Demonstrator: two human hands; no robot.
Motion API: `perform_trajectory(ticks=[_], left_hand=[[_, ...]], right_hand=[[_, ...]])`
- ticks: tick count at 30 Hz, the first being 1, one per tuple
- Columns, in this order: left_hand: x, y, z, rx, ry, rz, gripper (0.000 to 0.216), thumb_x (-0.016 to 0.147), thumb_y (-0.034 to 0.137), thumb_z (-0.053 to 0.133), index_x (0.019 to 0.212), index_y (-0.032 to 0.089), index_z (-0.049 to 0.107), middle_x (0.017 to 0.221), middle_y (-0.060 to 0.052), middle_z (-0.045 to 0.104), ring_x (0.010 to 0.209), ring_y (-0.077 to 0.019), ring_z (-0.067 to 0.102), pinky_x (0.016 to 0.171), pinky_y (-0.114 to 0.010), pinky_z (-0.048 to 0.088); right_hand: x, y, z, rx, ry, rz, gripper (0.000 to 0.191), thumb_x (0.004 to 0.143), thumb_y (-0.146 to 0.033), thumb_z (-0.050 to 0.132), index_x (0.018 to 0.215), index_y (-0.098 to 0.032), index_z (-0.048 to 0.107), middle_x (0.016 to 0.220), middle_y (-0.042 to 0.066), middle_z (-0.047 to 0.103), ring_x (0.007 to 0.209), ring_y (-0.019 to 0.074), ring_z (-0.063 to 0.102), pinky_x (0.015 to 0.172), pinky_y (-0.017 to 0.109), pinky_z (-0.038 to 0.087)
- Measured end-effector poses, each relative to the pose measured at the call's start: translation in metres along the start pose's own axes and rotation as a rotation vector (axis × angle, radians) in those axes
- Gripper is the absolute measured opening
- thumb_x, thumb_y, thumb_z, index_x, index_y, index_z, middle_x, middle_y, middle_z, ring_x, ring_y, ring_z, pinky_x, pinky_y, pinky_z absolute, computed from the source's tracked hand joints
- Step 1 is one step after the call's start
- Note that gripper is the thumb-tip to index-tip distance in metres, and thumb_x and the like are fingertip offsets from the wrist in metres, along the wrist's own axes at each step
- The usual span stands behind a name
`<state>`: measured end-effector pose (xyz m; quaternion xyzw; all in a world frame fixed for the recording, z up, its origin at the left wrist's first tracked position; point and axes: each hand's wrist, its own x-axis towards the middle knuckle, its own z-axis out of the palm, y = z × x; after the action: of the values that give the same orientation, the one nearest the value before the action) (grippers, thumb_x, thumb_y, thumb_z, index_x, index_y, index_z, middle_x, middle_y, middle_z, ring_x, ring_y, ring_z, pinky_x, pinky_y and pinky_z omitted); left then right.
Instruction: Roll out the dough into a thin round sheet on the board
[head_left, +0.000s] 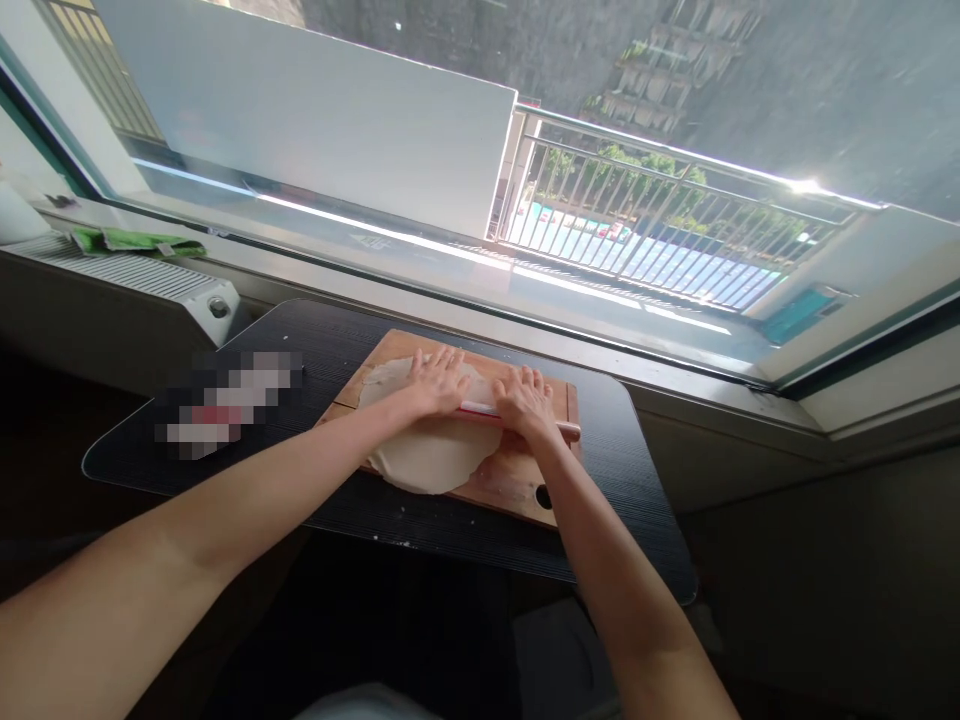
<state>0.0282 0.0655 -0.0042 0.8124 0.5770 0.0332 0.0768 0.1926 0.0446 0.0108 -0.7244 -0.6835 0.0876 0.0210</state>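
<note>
A flat sheet of pale dough point(431, 458) lies spread over a wooden cutting board point(517, 480). Across the dough runs a rolling pin point(568, 431), its right end sticking out past my wrist. My left hand point(441, 382) rests on the pin with its fingers stretched forward, palm down. Similarly, my right hand point(525, 400) lies flat on the pin nearer its right end, fingers extended. Both hands cover much of the pin, so its left end is hidden. Neither hand wraps its fingers round the pin.
The board sits on a dark table point(622, 500) with rounded corners. A blurred-out object point(232, 405) lies on its left part. Behind stands a large window with a sill point(675, 385); a radiator point(150, 275) carrying a green cloth point(139, 242) is at the left.
</note>
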Motion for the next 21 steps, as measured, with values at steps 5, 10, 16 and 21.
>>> perform_trajectory(ticks=[5, 10, 16, 21], left_hand=[[-0.052, 0.002, 0.018, 0.016, 0.154, 0.118, 0.059, 0.1, 0.037, 0.031, 0.153, 0.013, 0.038, 0.161, -0.015, 0.033, 0.151, -0.0305, 0.025, 0.123, -0.059, 0.012], [-0.029, 0.0, 0.005, 0.014, 0.077, 0.066, 0.06, 0.099, 0.034, 0.03, 0.153, 0.009, 0.037, 0.161, -0.016, 0.032, 0.15, -0.0321, 0.028, 0.122, -0.06, 0.017], [-0.019, 0.0, 0.004, -0.003, 0.057, -0.009, 0.06, 0.1, 0.035, 0.027, 0.153, 0.009, 0.037, 0.162, -0.015, 0.032, 0.151, -0.0322, 0.025, 0.122, -0.059, 0.017], [-0.05, 0.003, 0.018, 0.003, 0.186, 0.111, 0.058, 0.098, 0.037, 0.033, 0.151, 0.014, 0.042, 0.158, -0.013, 0.04, 0.149, -0.0314, 0.03, 0.124, -0.057, 0.013]], right_hand=[[-0.05, 0.008, 0.02, -0.092, 0.122, -0.173, 0.052, 0.103, -0.035, 0.027, 0.148, -0.017, 0.046, 0.161, 0.013, 0.034, 0.152, 0.0307, 0.019, 0.121, 0.051, 0.017], [-0.018, 0.007, 0.012, -0.042, 0.07, -0.147, 0.048, 0.101, -0.034, 0.03, 0.14, -0.019, 0.053, 0.156, 0.012, 0.04, 0.148, 0.0309, 0.025, 0.118, 0.052, 0.023], [-0.005, 0.002, 0.006, -0.03, 0.021, -0.1, 0.046, 0.101, -0.036, 0.031, 0.137, -0.02, 0.054, 0.152, 0.014, 0.044, 0.144, 0.0303, 0.032, 0.116, 0.051, 0.028], [-0.041, 0.007, 0.021, -0.119, 0.179, -0.156, 0.053, 0.101, -0.034, 0.032, 0.15, -0.018, 0.043, 0.164, 0.013, 0.027, 0.152, 0.0303, 0.017, 0.121, 0.051, 0.016]])
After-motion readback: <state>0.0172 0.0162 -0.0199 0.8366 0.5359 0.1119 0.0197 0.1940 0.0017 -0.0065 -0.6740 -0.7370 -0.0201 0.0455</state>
